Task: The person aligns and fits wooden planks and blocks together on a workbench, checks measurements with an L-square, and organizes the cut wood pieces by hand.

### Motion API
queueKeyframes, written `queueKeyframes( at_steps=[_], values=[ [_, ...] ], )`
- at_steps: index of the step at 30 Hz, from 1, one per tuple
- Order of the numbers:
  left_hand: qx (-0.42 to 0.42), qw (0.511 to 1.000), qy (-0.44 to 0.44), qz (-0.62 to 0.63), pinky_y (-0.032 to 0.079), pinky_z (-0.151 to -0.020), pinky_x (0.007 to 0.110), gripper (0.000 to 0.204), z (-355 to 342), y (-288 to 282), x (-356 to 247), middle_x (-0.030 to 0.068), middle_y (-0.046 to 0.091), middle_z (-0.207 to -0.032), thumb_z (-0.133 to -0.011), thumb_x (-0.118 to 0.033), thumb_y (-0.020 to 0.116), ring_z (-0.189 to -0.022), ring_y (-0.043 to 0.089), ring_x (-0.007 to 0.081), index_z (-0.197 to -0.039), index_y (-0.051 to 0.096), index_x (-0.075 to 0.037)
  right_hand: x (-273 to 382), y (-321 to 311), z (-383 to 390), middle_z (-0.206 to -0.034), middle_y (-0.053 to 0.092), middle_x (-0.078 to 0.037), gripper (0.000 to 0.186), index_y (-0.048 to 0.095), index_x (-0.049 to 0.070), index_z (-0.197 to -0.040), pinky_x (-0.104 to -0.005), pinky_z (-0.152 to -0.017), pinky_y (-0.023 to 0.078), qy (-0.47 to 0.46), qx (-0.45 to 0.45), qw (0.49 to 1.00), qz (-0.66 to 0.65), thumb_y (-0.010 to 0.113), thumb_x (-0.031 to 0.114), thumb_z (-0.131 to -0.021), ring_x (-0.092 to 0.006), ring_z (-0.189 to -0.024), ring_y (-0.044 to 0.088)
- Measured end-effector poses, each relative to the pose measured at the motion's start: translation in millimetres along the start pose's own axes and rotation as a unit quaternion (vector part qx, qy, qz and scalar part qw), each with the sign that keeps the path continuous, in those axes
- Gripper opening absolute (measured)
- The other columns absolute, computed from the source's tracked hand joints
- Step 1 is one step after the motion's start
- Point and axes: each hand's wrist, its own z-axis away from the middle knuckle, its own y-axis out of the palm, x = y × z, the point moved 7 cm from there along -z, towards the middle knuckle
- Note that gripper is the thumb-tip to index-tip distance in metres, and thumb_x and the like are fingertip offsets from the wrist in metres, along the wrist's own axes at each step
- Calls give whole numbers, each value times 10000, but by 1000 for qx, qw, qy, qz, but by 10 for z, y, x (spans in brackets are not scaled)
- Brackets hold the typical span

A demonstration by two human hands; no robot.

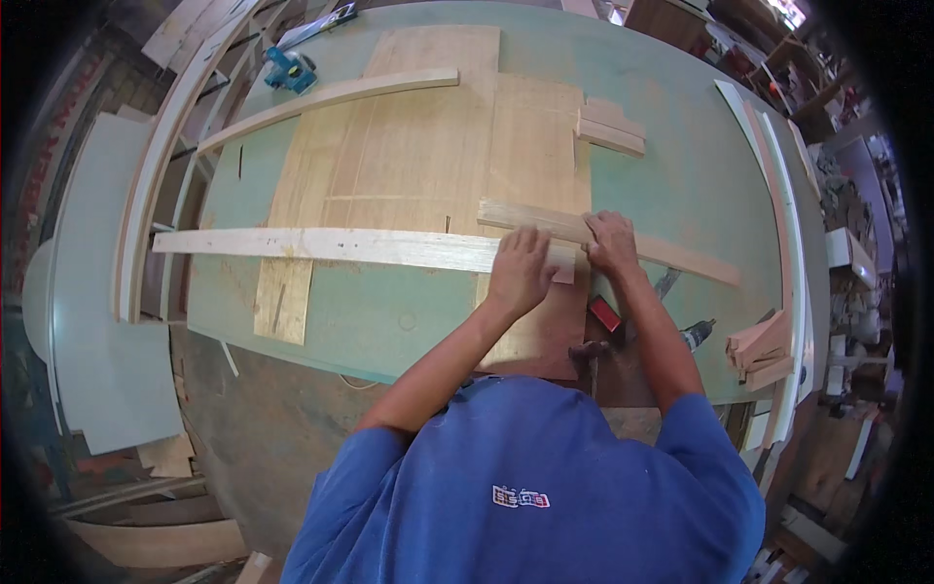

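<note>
A long pale wooden strip (389, 246) lies crosswise over the plywood sheets on the workbench. My left hand (520, 271) is closed over it near its right end, fingers across the far edge. Just beyond, a browner wooden strip (691, 263) slants from the middle toward the right. My right hand (613, 241) grips this strip along its length, with the fingers bent over it. The two strips lie close together between my hands. Below my right hand sits a small red block-like thing (604, 313), and a dark tool (589, 352) is partly hidden by shadow.
Plywood sheets (428, 127) cover the middle of the green bench (370, 321). Another strip (331, 102) and a blue power tool (290, 70) lie far left. Short wood blocks (611, 129) are far right; a drill (698, 334) and offcuts (762, 343) lie nearer. Long boards (146, 214) line the left side.
</note>
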Motion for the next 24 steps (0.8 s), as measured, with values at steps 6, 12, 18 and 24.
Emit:
queueKeyframes(
  at_steps=[6, 12, 18, 24],
  values=[
    [11, 990, 44, -130, 335, -1224, 561, 753, -304, 600, 324, 262, 607, -1397, -884, -446, 804, -1356, 538, 425, -1432, 581, 21, 142, 91, -9, -1196, 685, -148, 562, 683, 110, -1328, -512, -1016, 483, -50, 41, 998, -19, 691, 34, -772, -372, -1173, 622],
    [150, 986, -16, -65, 370, -1163, 496, 613, -379, 877, 610, 200, 656, -1251, -901, -479, 781, -1261, 581, 366, -1272, 661, -6, -717, 52, 260, -1161, 708, -171, 543, 693, 92, -1306, -533, -1025, 498, 56, 74, 996, 10, 731, 78, -764, -403, -1153, 651],
    [122, 991, -4, -60, 399, -1087, 477, 563, -354, 764, 673, 189, 662, -1206, -907, -467, 773, -1212, 595, 353, -1219, 673, -8, -667, 3, 276, -1233, 709, -160, 595, 700, 59, -1302, -519, -1040, 493, 23, 75, 997, -22, 846, 164, -735, -387, -1195, 641],
    [120, 992, -1, -40, 400, -1094, 481, 577, -310, 644, 803, 198, 663, -1198, -900, -463, 784, -1206, 594, 367, -1228, 670, -3, -522, 10, 222, -1218, 715, -175, 594, 707, 46, -1288, -500, -1040, 502, 20, 66, 997, -30, 882, 184, -738, -397, -1185, 646]
  ],
)
